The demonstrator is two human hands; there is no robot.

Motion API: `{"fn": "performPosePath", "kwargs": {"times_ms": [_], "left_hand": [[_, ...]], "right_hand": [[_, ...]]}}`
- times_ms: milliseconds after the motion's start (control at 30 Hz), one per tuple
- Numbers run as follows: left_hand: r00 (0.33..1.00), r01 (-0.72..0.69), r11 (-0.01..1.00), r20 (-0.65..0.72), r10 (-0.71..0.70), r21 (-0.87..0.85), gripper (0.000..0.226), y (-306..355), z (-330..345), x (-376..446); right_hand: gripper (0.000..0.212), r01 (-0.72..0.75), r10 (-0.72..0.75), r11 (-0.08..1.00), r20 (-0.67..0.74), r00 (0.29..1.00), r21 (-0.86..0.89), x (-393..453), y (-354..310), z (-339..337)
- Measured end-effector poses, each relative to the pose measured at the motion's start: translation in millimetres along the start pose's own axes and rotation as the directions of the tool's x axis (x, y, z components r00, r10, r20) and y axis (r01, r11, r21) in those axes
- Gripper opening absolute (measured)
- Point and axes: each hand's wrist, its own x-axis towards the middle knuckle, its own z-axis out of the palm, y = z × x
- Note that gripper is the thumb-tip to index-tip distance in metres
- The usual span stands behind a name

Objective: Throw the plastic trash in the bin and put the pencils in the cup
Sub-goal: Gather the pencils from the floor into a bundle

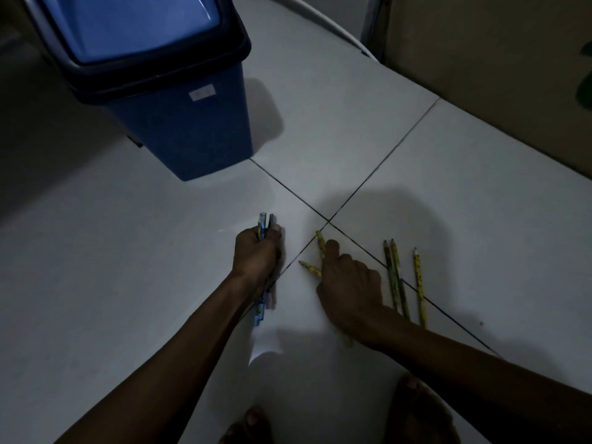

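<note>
My left hand (256, 254) is shut on a bundle of blue patterned pencils (263, 224) whose ends stick out above and below the fist. My right hand (349, 283) lies on the white tiled floor over two yellow pencils (320, 243), its fingers curled on them; whether it grips them is unclear. Three more yellow pencils (397, 277) lie on the floor just right of that hand. A blue bin (192, 129) with a dark rim and a blue swing lid stands at the upper left. A white piece (266, 346) lies under my left forearm. No cup is visible.
A beige wall or cabinet front (496, 75) runs along the right. Dark grout lines (368, 181) cross near my hands. My bare feet (419, 411) show at the bottom edge. A white curved edge (333, 24) sits at the top.
</note>
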Motion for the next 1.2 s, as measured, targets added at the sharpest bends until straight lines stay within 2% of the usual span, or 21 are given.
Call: {"fn": "performPosePath", "kwargs": {"times_ms": [67, 267, 400, 567, 633, 700, 733, 767, 800, 867, 1000, 1100, 1200], "left_hand": [[1.000, -0.009, 0.999, 0.027, 0.010, -0.033, 0.028, 3, 0, -5], [0.998, -0.037, 0.996, 0.041, 0.040, -0.075, 0.025, 9, 3, -11], [0.999, -0.041, 0.997, 0.023, 0.043, -0.059, 0.024, 9, 2, -7], [0.998, -0.042, 0.995, 0.052, 0.046, -0.087, 0.024, 10, 2, -11], [0.997, -0.037, 0.995, 0.061, 0.043, -0.094, 0.022, 11, 2, -12], [0.996, -0.012, 0.993, 0.084, 0.022, -0.116, 0.022, 12, 2, -13], [0.995, 0.008, 0.991, 0.103, 0.006, -0.134, 0.023, 13, 2, -13], [0.992, 0.028, 0.987, 0.124, -0.009, -0.155, 0.023, 14, 3, -15], [0.989, 0.045, 0.983, 0.146, -0.019, -0.178, 0.023, 15, 4, -16], [0.980, 0.066, 0.977, 0.196, -0.026, -0.204, 0.024, 18, 7, -17], [0.960, 0.078, 0.986, 0.278, -0.033, -0.151, 0.021, 19, 21, -19], [0.950, 0.060, 0.997, 0.309, -0.042, -0.049, 0.018, 17, 38, -20], [0.931, 0.040, 0.999, 0.362, -0.044, 0.018, 0.020, 16, 59, -24]], "right_hand": [[0.060, -0.019, 0.019, 1.000, 0.009, 1.000, 0.021, -2, -2, -1], [0.023, -0.144, 0.142, 0.968, 0.022, 0.990, 0.206, -3, 1, -6], [0.020, -0.129, 0.116, 0.978, 0.086, 0.990, 0.166, -5, 8, -4], [0.020, -0.046, 0.040, 0.996, 0.083, 0.996, 0.073, -6, 9, -5], [0.020, -0.063, 0.054, 0.995, 0.108, 0.993, 0.081, 0, 11, -11], [0.014, -0.113, 0.089, 0.976, 0.130, 0.987, 0.185, 10, 15, -17], [0.017, -0.150, 0.106, 0.939, 0.152, 0.983, 0.310, 16, 18, -20], [0.022, -0.210, 0.130, 0.858, 0.197, 0.972, 0.470, 21, 22, -22], [0.024, -0.287, 0.151, 0.731, 0.264, 0.953, 0.619, 24, 25, -26], [0.019, -0.421, 0.173, 0.482, 0.387, 0.906, 0.768, 27, 31, -33], [0.016, -0.515, 0.228, 0.210, 0.470, 0.853, 0.831, 32, 51, -42], [0.016, -0.506, 0.210, -0.038, 0.502, 0.839, 0.862, 29, 68, -51], [0.022, -0.462, 0.243, -0.217, 0.506, 0.828, 0.860, 24, 86, -57]]}}
